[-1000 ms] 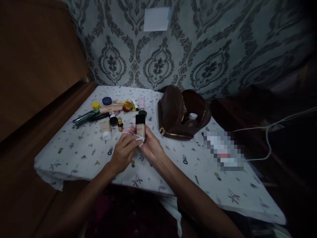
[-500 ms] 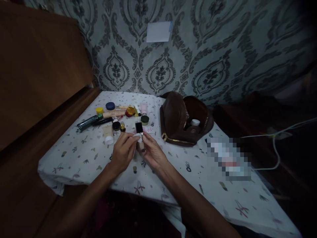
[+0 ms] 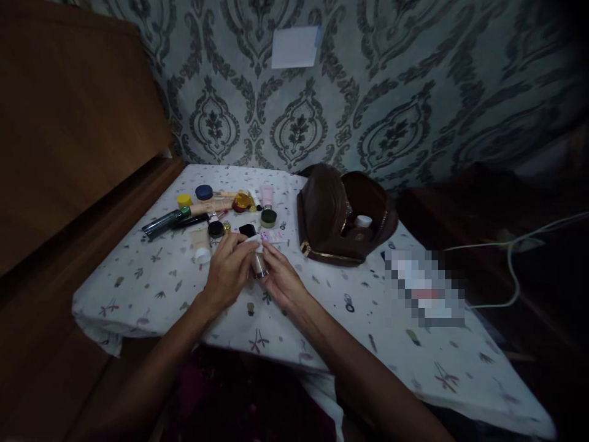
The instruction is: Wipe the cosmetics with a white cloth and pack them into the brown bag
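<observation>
My right hand [image 3: 283,281] grips a small foundation bottle [image 3: 258,264] with a black cap [image 3: 247,230], tipped away from me over the table [image 3: 151,276]. My left hand [image 3: 227,270] is closed on a white wipe [image 3: 252,240] and presses it against the bottle's upper part. Both hands meet just in front of a cluster of cosmetics [image 3: 211,209]: tubes, small jars, a mascara and a tiny amber bottle.
An open brown cosmetic bag [image 3: 326,212] with a white-capped item inside stands to the right of my hands. A blurred-out patch [image 3: 426,288] lies further right. A white cable [image 3: 510,258] hangs beyond the table's right edge. A wooden panel [image 3: 69,123] stands at the left.
The bottle has gone from upright in my right hand to tipped forward with its cap pointing away. My left hand slid the wipe up along it.
</observation>
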Demonstrator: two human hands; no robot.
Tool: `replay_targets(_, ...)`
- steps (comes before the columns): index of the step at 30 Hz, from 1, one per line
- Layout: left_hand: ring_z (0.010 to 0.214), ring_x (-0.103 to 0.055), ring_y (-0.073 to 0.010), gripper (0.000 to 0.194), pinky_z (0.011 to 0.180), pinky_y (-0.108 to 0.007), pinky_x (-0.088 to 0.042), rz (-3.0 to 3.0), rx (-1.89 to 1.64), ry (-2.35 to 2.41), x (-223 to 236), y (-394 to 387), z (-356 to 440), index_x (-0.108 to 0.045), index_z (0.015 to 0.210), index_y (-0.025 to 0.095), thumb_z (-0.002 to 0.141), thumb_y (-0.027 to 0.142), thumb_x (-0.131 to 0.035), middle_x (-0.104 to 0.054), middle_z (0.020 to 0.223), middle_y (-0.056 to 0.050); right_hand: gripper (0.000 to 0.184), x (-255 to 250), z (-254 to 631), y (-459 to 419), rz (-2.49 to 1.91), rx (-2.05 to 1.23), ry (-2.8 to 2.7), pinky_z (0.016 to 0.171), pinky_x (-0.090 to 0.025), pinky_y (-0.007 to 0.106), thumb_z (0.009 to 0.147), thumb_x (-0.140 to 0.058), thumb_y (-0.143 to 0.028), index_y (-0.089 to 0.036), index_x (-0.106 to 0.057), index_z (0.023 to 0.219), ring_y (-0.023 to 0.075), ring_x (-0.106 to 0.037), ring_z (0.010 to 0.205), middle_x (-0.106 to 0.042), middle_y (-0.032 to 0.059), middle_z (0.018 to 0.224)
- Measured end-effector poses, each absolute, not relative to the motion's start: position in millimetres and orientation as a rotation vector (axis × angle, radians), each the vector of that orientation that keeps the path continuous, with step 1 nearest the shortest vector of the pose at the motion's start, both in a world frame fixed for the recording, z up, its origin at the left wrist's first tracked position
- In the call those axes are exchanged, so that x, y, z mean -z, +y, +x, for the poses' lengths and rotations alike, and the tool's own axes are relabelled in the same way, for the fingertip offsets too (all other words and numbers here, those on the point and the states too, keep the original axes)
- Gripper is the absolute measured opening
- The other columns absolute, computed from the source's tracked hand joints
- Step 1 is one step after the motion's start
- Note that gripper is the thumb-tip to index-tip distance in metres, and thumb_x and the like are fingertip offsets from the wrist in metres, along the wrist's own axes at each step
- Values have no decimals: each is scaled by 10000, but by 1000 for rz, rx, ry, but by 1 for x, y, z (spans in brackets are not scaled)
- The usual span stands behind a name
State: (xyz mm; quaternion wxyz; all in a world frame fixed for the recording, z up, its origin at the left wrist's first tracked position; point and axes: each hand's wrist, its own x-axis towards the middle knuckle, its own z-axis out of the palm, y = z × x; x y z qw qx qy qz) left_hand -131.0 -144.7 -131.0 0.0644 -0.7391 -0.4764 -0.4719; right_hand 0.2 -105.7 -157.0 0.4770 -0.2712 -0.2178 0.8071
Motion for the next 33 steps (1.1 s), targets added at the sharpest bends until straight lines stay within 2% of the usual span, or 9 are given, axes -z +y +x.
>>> replay_targets(4, 933, -582, -196, 205, 807, -335, -517, -2300, 1432, -1400, 136, -154, -126, -663, 1089, 190, 980, 122, -503, -607, 988, -67, 327, 159, 3, -103, -640, -1959, -521, 677, -521, 173, 671, -847, -136, -248, -763, 966, 90, -661, 766, -762, -29, 900)
replay_targets(9, 982, -598, -203, 229, 833, -348, -535, -2379, 1447, -1358, 145, -164, -124, -651, 1117, 198, 965, 91, -518, -614, 1018, -78, 318, 158, 6, -98, -589, -1930, -556, 701, -537, 182, 678, -857, -149, -217, -760, 973, 101, -669, 782, -767, -13, 910)
replay_targets(15, 971, -613, -184, 245, 818, -317, -542, -2425, 1512, -1336, 148, -172, -128, -654, 1123, 198, 953, 73, -530, -606, 1023, -73, 284, 158, 9, -97, -570, -1979, -586, 576, -529, 168, 637, -910, -204, -150, -731, 852, 88, -630, 616, -733, -9, 749)
replay_targets(20, 963, -623, -180, 214, 831, -313, -536, -2404, 1556, -1417, 146, -173, -131, -674, 1095, 194, 954, 95, -545, -610, 1012, -66, 316, 154, 10, -100, -549, -1981, -581, 633, -568, 199, 678, -882, -177, -202, -674, 914, 110, -684, 706, -748, -22, 830)
replay_targets(25, 1058, -621, -199, 224, 888, -344, -530, -2384, 1564, -1446, 143, -167, -135, -669, 1109, 210, 963, 106, -534, -625, 1045, -65, 360, 151, 9, -104, -550, -2058, -647, 570, -566, 236, 695, -879, -221, -240, -648, 971, 128, -669, 689, -737, -39, 838)
replay_targets(29, 957, -622, -184, 209, 827, -324, -530, -2249, 1587, -1517, 134, -155, -142, -688, 1084, 205, 955, 126, -544, -611, 1021, -51, 328, 152, 7, -107, -541, -2091, -659, 593, -583, 271, 730, -854, -273, -247, -660, 992, 152, -679, 768, -737, -26, 924)
replay_targets(33, 960, -608, -194, 216, 841, -331, -519, -2144, 1577, -1582, 126, -142, -146, -697, 1076, 193, 947, 126, -536, -596, 988, -49, 433, 154, 6, -109, -537, -2131, -690, 649, -606, 308, 677, -890, -292, -241, -666, 1043, 159, -688, 774, -745, -13, 944)
